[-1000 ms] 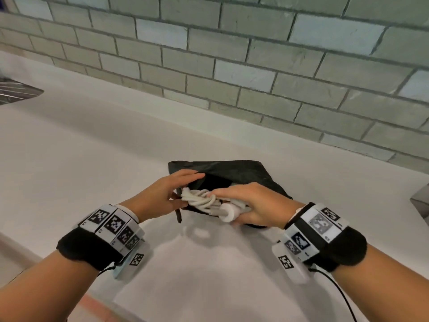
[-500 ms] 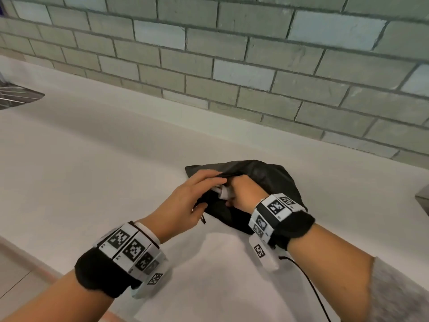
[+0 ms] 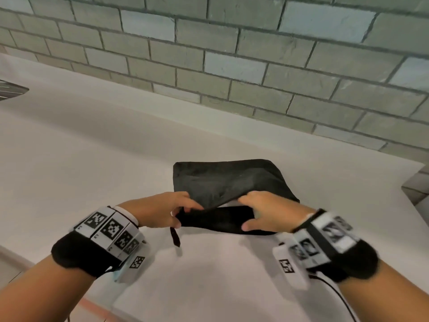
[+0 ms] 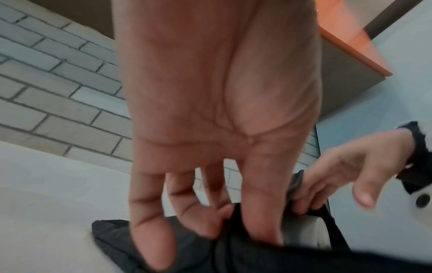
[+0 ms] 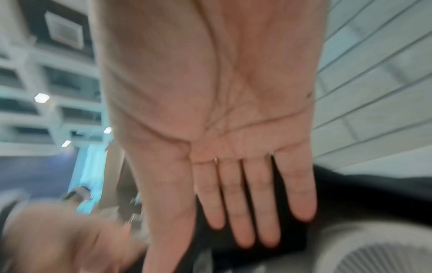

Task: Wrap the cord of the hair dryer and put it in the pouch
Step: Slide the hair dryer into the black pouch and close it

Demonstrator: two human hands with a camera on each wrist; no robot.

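Note:
A black pouch (image 3: 222, 180) lies on the white counter (image 3: 92, 159) with its mouth towards me. My left hand (image 3: 183, 214) pinches the left end of the mouth, just above the dangling zipper pull (image 3: 175, 237). My right hand (image 3: 243, 212) is at the right end, straight fingers under the upper flap and thumb spread over the lower edge. The white hair dryer (image 5: 374, 253) sits inside; only its grille shows, plus a white sliver (image 3: 231, 203) under the flap. The cord is hidden.
A grey tiled wall (image 3: 232, 66) runs behind the counter. A metal rack (image 3: 11, 89) shows at the far left edge. The counter drops at a tiled recess (image 3: 417, 191) on the right and ends just below my left forearm.
One second ago my right hand was pushing the dryer and its wrapped cord into the pouch. Now the dryer is inside and my right hand has drawn back to the mouth.

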